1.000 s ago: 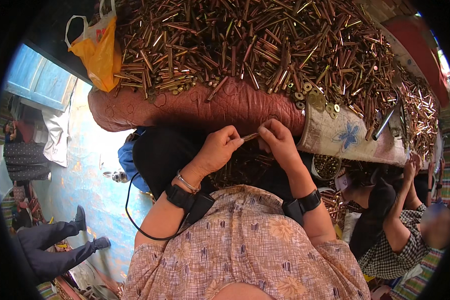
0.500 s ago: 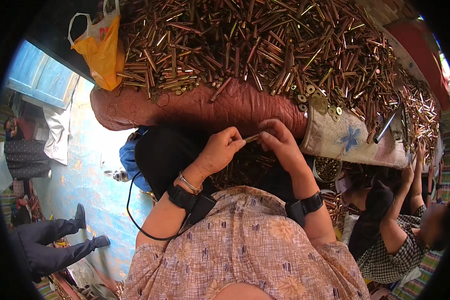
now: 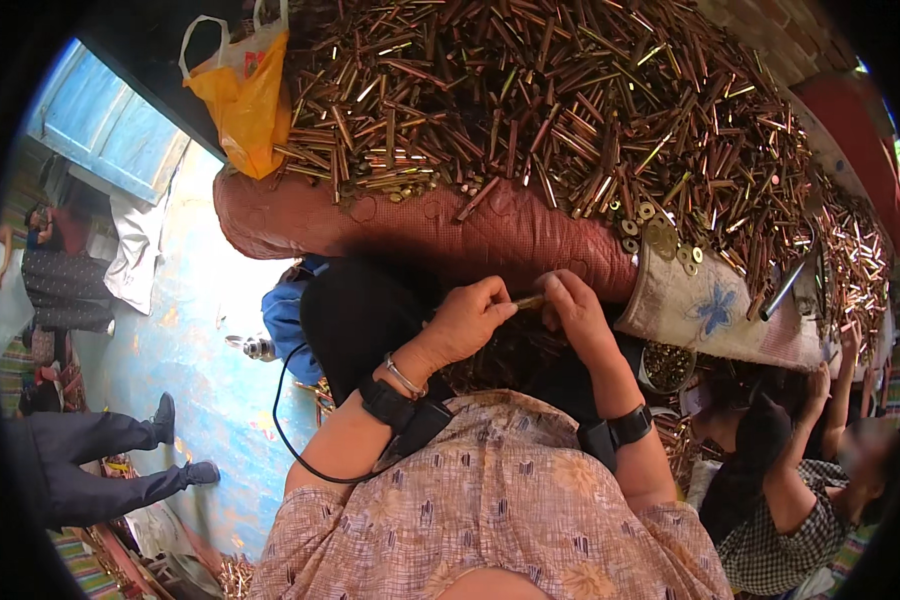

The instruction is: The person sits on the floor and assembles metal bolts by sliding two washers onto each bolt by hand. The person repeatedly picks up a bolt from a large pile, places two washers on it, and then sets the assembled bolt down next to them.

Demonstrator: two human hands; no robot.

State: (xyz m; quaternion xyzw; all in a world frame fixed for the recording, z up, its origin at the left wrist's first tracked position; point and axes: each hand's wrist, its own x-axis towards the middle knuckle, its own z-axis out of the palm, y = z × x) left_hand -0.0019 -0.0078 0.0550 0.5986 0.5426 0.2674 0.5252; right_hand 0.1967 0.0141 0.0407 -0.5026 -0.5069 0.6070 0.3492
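Observation:
A short, brass-coloured metal rod point(image 3: 530, 301) spans the gap between my two hands, in front of the red padded roll. My left hand point(image 3: 467, 322) pinches its near end between thumb and fingertips. At the other end, the thumb and fingers of my right hand point(image 3: 578, 312) close round the rod's tip; whether a smaller part sits there is hidden by the fingers. Beyond the roll lies a big heap of similar metal rods point(image 3: 490, 90), with several flat round washers point(image 3: 645, 212) at its near right edge.
The red padded roll point(image 3: 420, 225) and a pale cloth with a blue flower point(image 3: 660, 310) edge the heap. A yellow bag point(image 3: 240, 110) stands at left. A bowl of small metal parts point(image 3: 667, 365) is by my right knee. A co-worker point(image 3: 795, 510) sits at right; another person's legs point(image 3: 110, 460) show left.
The whole view has shifted, so the scene sits slightly further right and lower. Both hands still hold the rod between them; my right fingers have closed in more around its end.

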